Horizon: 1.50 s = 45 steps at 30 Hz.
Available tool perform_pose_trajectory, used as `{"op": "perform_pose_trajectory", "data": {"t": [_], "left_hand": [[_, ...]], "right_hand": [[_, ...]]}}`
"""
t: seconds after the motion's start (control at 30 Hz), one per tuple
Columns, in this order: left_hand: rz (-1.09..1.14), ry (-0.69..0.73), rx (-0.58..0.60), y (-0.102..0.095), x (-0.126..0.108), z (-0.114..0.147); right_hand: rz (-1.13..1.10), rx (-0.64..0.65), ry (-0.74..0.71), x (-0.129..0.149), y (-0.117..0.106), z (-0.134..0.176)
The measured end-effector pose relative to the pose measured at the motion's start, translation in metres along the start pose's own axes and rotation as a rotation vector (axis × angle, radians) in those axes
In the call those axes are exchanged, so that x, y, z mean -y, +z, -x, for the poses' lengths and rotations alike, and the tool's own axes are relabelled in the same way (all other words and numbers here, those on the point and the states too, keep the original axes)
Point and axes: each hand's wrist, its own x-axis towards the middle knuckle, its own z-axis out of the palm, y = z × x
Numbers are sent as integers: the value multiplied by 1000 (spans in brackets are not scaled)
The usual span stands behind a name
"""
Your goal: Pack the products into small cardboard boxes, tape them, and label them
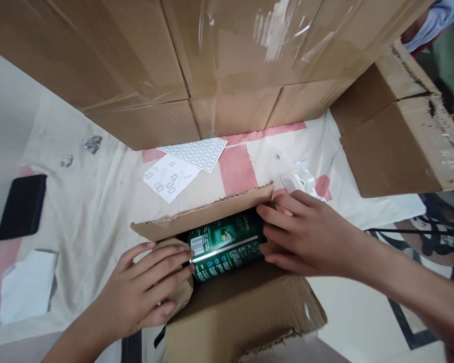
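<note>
A dark green printed can (227,242) lies on its side inside a small open cardboard box (230,312), its barcode toward the left end. My left hand (147,282) rests on the box's left end flap (183,295), fingers stretched out and their tips touching the can's left end. At the opposite end, my right hand (302,232) has its fingers bent over the can's right end, with a short flap (274,249) between fingers and thumb. The far long flap (204,209) stands up behind the can. The can's right end is hidden by my right hand.
A large taped carton (219,65) stands just beyond the small box. Another open carton (397,146) is at the right. Label sheets (174,176), a black phone-like slab (21,206), white paper (28,287) and clear plastic packaging (298,181) lie on the cloth. Part of another person's clothing (442,22) shows top right.
</note>
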Motion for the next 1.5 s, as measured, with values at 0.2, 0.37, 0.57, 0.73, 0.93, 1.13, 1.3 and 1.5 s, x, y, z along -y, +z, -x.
{"op": "perform_pose_trajectory", "data": {"t": [0.2, 0.37, 0.57, 0.73, 0.93, 1.13, 1.3, 1.5], "left_hand": [[14, 21, 12, -2, 4, -2], [41, 41, -6, 1, 7, -5], [18, 102, -57, 4, 12, -8], [-74, 144, -54, 2, 13, -7], [-118, 47, -106, -7, 28, -21], [-153, 72, -19, -18, 55, -42], [-110, 106, -10, -18, 54, -60], [18, 123, 52, -14, 55, -71]], "right_hand": [[-181, 149, -35, -3, -22, -10], [160, 221, -107, 16, -20, -20], [327, 332, -337, 17, -26, -28], [460, 267, -266, -1, -26, -34], [469, 139, -7, -15, -14, -59], [253, 210, 542, -5, -24, -89], [228, 442, 748, -12, -32, -120], [116, 563, 764, -31, -40, -133]]}}
